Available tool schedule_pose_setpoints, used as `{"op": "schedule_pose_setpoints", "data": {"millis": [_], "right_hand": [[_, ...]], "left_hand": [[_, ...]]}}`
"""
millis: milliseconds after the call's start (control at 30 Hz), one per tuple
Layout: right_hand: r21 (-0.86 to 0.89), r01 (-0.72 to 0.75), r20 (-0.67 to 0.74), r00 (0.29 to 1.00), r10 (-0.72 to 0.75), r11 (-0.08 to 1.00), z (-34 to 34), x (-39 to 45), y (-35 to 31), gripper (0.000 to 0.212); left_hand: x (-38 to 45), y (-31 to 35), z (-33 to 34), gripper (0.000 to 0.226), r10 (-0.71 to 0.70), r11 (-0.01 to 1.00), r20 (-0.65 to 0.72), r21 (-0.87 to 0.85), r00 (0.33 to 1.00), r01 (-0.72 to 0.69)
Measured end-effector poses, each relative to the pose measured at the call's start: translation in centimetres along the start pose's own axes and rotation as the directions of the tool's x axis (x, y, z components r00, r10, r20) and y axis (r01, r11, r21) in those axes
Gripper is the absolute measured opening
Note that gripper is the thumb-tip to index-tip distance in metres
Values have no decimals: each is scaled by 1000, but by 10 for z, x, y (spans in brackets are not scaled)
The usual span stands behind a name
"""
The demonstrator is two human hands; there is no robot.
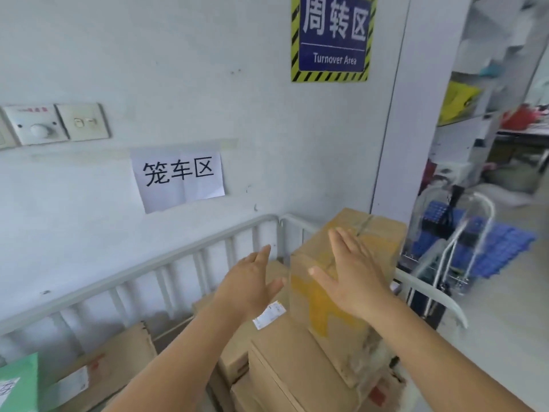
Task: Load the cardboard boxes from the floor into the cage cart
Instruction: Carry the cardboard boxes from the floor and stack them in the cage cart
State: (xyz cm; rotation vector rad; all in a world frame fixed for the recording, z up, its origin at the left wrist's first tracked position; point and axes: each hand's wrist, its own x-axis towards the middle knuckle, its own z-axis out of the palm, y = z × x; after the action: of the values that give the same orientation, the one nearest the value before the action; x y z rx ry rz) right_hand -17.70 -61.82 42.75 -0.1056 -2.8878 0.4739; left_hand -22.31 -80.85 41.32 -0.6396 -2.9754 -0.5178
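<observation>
Fingers [346,242] of both hands are straight and spread, grasping nothing. Largest in view, the cage cart [166,263] stands against the wall, its grey barred rail running round a stack of cardboard boxes [285,361]. On top of that stack, in the cart's far right corner, sits a tall box with yellow tape [326,304]. Over its top lies the right hand [353,278]; whether the palm touches the cardboard cannot be told. Just left of the box hovers the left hand [249,281], above a white label [269,315].
</observation>
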Motion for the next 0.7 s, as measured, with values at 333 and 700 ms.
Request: {"op": "schedule_pose_setpoints", "data": {"millis": [333, 700], "right_hand": [[460, -401, 172, 916, 363, 793, 6, 27, 91, 96], [462, -405, 202, 914, 351, 789, 33, 39, 68, 105]], "left_hand": [[86, 68, 43, 94, -219, 951, 185, -181, 958, 252], [73, 45, 44, 76, -294, 867, 131, -381, 947, 322]]}}
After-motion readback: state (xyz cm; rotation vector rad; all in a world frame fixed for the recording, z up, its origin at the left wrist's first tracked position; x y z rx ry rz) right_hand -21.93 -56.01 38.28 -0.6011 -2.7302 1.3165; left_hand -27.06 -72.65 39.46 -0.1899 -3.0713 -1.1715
